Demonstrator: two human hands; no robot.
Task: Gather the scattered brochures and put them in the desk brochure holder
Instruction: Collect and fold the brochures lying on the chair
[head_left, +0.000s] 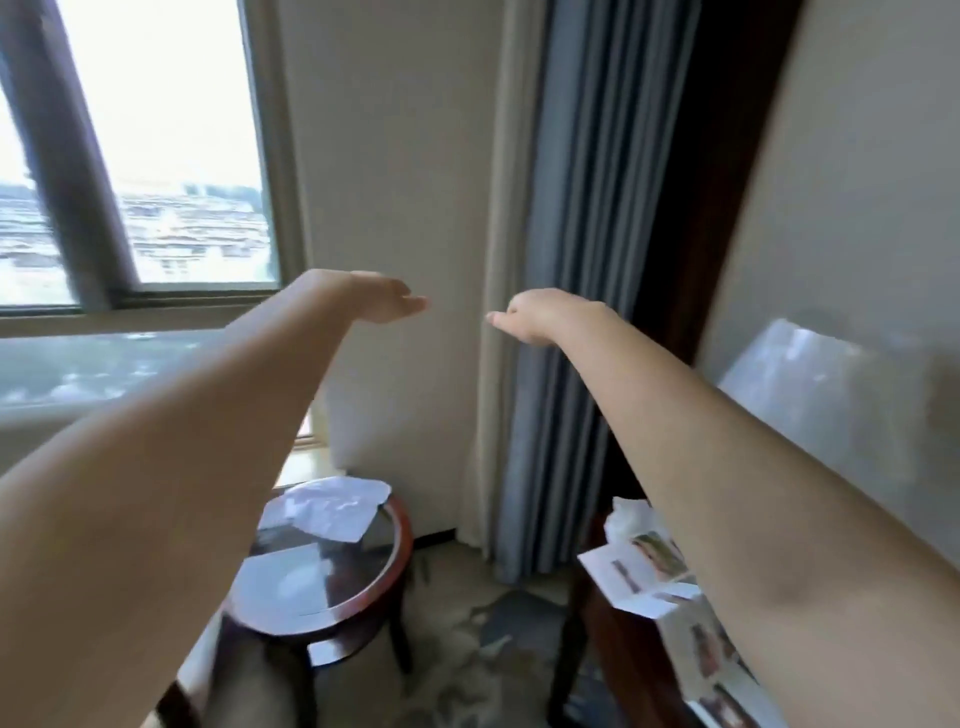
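Left hand (374, 299) has its fingers (408, 302) straight and flat, palm down, holding nothing. The right hand (545, 317) hides its fingers behind the knuckles, so can't tell, only the thumb pokes out. Both arms are stretched out mid-air toward the far wall, well above everything, so I'd guess no gathering has begun. The brochures (641, 569) lie spread on the table (571, 649) near right, with another paper (327, 506) on the round side table (395, 561) near left. No brochure holder in view.

Left hand (374, 299) flat, right hand (537, 317) perhaps curled, brochures (641, 571) lower right
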